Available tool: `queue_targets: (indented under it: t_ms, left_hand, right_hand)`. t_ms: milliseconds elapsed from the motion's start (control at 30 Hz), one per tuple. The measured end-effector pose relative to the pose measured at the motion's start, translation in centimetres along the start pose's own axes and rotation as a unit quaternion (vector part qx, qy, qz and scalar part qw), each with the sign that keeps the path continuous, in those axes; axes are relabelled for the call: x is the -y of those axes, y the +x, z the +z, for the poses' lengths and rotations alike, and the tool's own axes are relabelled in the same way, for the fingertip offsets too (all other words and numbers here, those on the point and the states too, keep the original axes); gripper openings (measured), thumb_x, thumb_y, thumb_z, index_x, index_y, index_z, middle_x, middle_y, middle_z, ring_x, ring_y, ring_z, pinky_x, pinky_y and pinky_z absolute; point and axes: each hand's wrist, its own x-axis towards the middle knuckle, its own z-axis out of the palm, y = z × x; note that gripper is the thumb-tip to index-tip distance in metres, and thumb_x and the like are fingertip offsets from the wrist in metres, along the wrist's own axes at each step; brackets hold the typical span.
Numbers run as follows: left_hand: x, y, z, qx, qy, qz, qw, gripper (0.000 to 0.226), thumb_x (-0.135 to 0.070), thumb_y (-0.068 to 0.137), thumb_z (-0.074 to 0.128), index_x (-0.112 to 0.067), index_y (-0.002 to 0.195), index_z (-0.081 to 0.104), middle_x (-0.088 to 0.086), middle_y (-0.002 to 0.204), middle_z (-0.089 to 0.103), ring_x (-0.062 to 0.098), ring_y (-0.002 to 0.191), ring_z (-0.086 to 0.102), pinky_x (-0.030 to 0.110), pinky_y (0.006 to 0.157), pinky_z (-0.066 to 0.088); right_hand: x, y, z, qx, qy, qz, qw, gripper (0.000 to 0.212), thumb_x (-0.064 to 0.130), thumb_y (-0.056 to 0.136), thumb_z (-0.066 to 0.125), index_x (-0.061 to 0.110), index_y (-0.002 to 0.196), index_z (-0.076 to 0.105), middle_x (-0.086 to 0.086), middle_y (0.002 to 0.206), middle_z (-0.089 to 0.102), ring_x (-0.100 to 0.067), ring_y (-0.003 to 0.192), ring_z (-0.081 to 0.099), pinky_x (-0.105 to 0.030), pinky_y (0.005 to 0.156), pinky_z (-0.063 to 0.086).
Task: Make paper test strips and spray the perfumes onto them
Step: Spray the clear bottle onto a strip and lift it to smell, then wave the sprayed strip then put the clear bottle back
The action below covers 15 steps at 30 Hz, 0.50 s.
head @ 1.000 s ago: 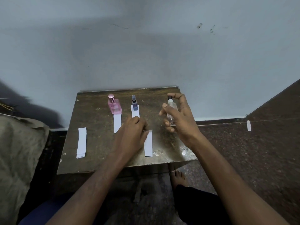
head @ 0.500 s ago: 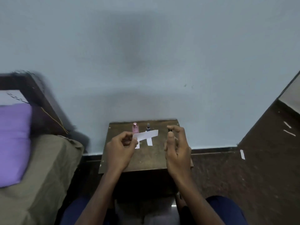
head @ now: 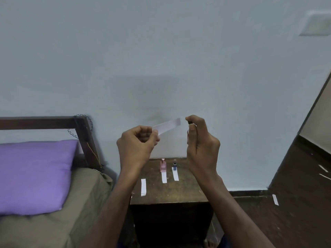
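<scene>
My left hand (head: pixel 137 142) pinches one end of a white paper strip (head: pixel 167 125) held up in front of the wall. The strip's free end points at my right hand (head: pixel 200 140), which is closed around a small clear spray bottle, mostly hidden by the fingers, with a fingertip on its dark top. Below, on the small brown table (head: pixel 179 192), stand a pink perfume bottle (head: pixel 163 165) and a small blue bottle (head: pixel 174 163), each with a white strip (head: pixel 164 177) (head: pixel 175 173) in front. A third strip (head: pixel 143 187) lies at the table's left.
A bed with a purple pillow (head: pixel 34 174) and olive sheet stands to the left, its wooden headboard (head: pixel 84 129) against the pale wall. Paper scraps (head: pixel 275 199) lie on the dark floor to the right. My foot shows under the table's front edge.
Both hands have risen from the table to chest height, the left lifting a strip off the table, the right carrying the clear bottle. The view tilted up, showing bed and wall.
</scene>
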Motion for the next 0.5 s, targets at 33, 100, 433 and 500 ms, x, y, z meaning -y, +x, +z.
queue_targets:
  t_ms: [33, 100, 433, 500]
  left_hand:
    - [-0.7, 0.1, -0.2, -0.002, -0.004, 0.000, 1.000, 0.006, -0.026, 0.092, 0.084, -0.023, 0.090, 0.078, -0.008, 0.074, 0.080, 0.006, 0.071, 0.080, 0.034, 0.081, 0.067]
    - [-1.6, 0.3, -0.4, -0.003, -0.014, -0.005, 1.000, 0.007, -0.025, 0.091, 0.084, -0.022, 0.089, 0.078, -0.008, 0.074, 0.081, 0.008, 0.072, 0.080, 0.035, 0.082, 0.067]
    - [-2.8, -0.3, -0.1, 0.011, -0.036, -0.021, 0.999, 0.006, -0.022, 0.091, 0.085, -0.019, 0.091, 0.079, -0.005, 0.074, 0.081, 0.010, 0.073, 0.081, 0.033, 0.083, 0.066]
    - [-2.8, -0.4, 0.1, 0.013, -0.039, -0.024, 0.999, 0.006, -0.022, 0.091, 0.084, -0.020, 0.091, 0.079, -0.005, 0.075, 0.081, 0.010, 0.073, 0.081, 0.034, 0.083, 0.066]
  right_hand:
    - [0.4, 0.3, -0.1, -0.006, -0.002, -0.006, 1.000, 0.023, 0.033, 0.114, 0.036, 0.025, 0.122, 0.057, -0.003, 0.060, 0.051, -0.021, 0.050, 0.052, -0.037, 0.050, 0.042]
    - [1.2, 0.5, -0.1, -0.015, -0.004, -0.018, 1.000, 0.024, 0.034, 0.114, 0.036, 0.026, 0.122, 0.056, -0.002, 0.060, 0.051, -0.020, 0.050, 0.052, -0.035, 0.050, 0.042]
    - [1.9, 1.2, -1.1, -0.051, -0.026, -0.027, 0.998, 0.015, 0.021, 0.111, 0.044, 0.025, 0.116, 0.057, -0.002, 0.056, 0.047, -0.018, 0.047, 0.044, -0.024, 0.049, 0.034]
    - [1.5, 1.3, -1.5, -0.052, -0.031, -0.026, 0.998, 0.015, 0.021, 0.111, 0.043, 0.024, 0.115, 0.057, -0.004, 0.056, 0.048, -0.019, 0.046, 0.045, -0.028, 0.049, 0.036]
